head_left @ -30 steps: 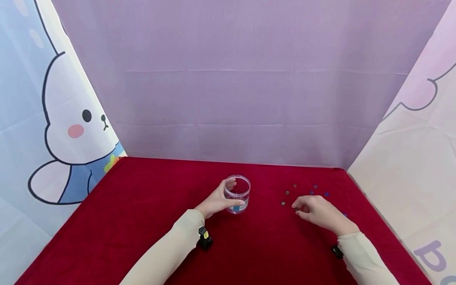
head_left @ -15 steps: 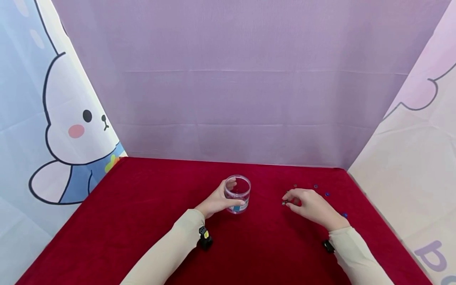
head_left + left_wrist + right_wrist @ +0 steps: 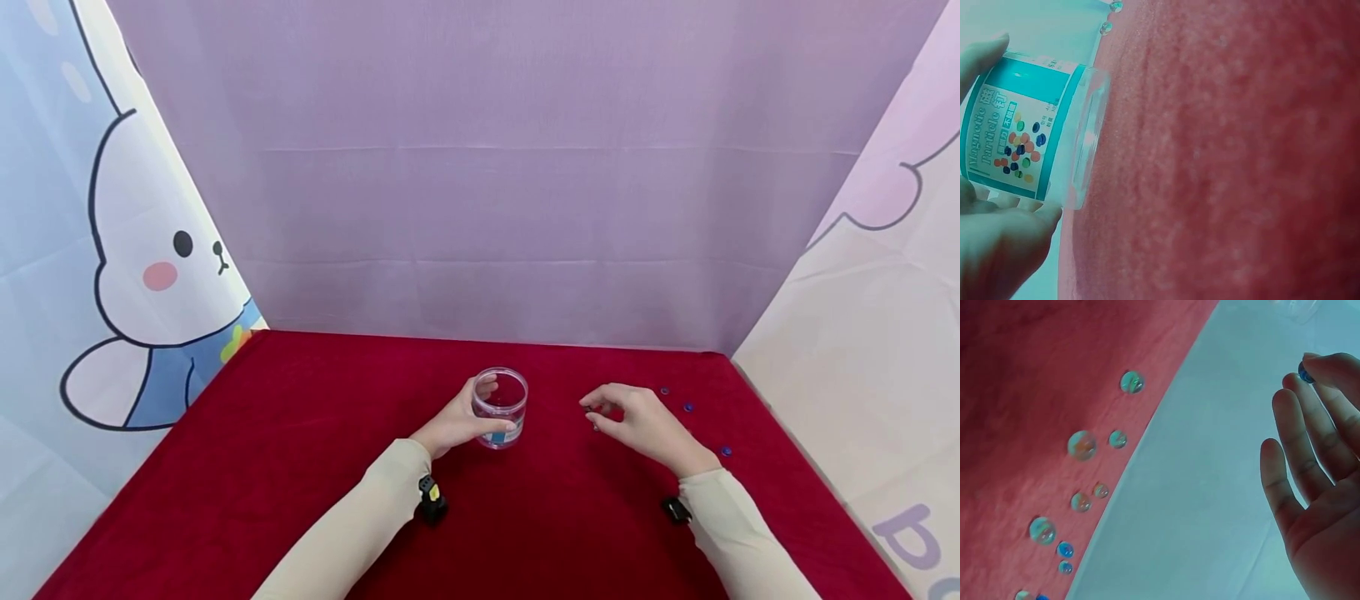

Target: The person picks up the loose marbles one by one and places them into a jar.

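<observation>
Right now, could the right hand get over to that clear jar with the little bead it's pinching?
Probably yes. The right hand pinches a bead just beside the jar; bare red cloth lies between them, and the left hand holds the jar, mouth open.

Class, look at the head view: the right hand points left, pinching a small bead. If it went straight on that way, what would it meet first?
Most likely the clear jar, which the left hand holds upright on the red cloth. The right hand looks slightly raised, so depth is uncertain.
</observation>
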